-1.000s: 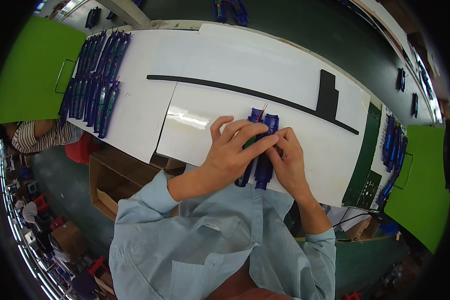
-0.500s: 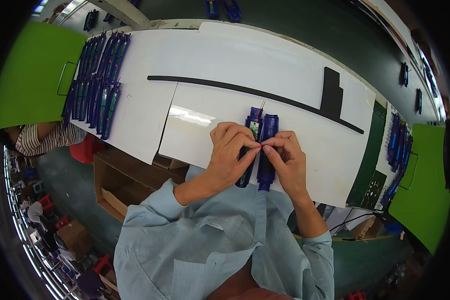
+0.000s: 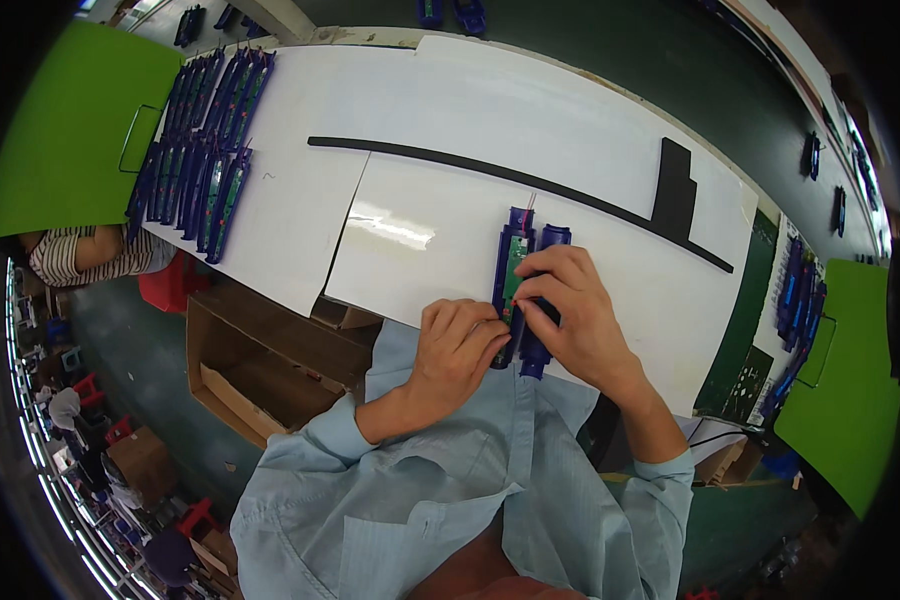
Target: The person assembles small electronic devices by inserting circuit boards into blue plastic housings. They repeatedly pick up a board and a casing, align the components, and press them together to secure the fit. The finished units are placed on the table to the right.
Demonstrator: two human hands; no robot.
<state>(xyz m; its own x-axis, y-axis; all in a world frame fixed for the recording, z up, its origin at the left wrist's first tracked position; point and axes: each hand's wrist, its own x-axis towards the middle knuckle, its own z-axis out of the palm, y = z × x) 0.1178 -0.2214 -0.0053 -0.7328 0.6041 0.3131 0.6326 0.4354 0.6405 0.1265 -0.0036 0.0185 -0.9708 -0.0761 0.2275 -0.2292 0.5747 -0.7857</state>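
Note:
A long blue plastic housing (image 3: 498, 358) with a green circuit board (image 3: 516, 258) inside lies on the white table in front of me. Thin red wires stick out of its far end. Beside it on the right is a second blue housing half (image 3: 554, 237), partly covered by my right hand. My left hand (image 3: 452, 352) has its fingers closed at the near end of the board housing, touching its left edge. My right hand (image 3: 578, 310) bends over both housings, thumb and fingers curled together at the board's middle by a small red spot. What they pinch is hidden.
A black strip (image 3: 490, 184) with a wider black block (image 3: 675, 190) lies across the white table (image 3: 300, 230). Rows of blue housings with boards (image 3: 205, 190) stand at the left, beside a green panel (image 3: 75, 130). More blue housings (image 3: 795, 300) lie far right. Another person's striped sleeve (image 3: 65, 258) shows left.
My hands were together at the middle of the housings. The left hand has moved nearer, down the board housing; the right hand has shifted over the board, which now shows more.

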